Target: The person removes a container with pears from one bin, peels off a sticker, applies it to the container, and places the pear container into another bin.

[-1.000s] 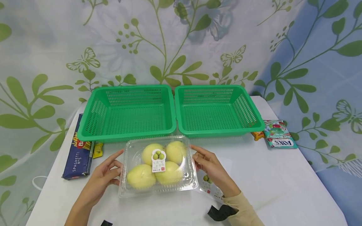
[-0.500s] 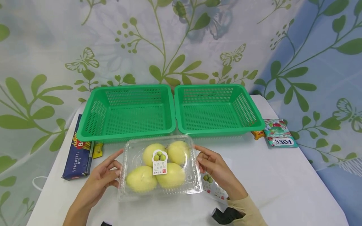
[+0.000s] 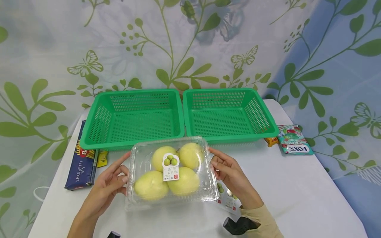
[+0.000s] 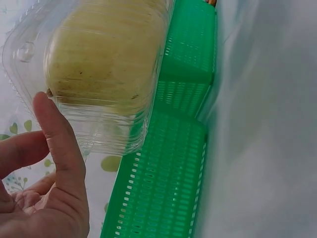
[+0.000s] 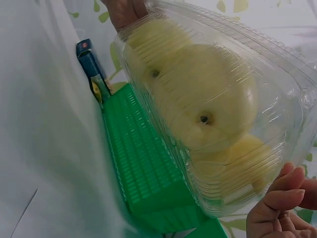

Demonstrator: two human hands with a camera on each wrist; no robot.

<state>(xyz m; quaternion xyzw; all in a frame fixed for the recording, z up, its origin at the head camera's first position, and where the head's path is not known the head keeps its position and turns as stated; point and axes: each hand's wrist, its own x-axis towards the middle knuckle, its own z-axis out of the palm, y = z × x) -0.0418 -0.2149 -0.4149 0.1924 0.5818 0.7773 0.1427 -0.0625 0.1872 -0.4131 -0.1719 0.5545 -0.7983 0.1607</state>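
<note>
A clear plastic box [image 3: 142,158] of fruit is held up over the front of the table, turned a little, with its right side higher. Several large pale yellow fruits [image 3: 151,185], which look like pears, show through the lid. A white label [image 3: 171,172] with green fruit printed on it is stuck to the top. My left hand [image 3: 107,186] holds the box at its left edge. On the opposite edge my right hand [image 3: 233,174] grips it with thumb and fingers. The wrist views show fingertips against the plastic; some fingers are hidden.
Two green baskets [image 3: 132,145] [image 3: 230,136] stand side by side behind the box. A blue spaghetti box [image 3: 80,170] and a yellow packet [image 3: 102,158] lie left. At right are a Fox's packet [image 3: 294,140] and an orange packet [image 3: 271,142]. A printed clear sheet [image 3: 230,203] lies under my right hand.
The box has shifted slightly right and its right side has risen. My right hand has moved a little right with it; my left hand has stayed nearly in place.
</note>
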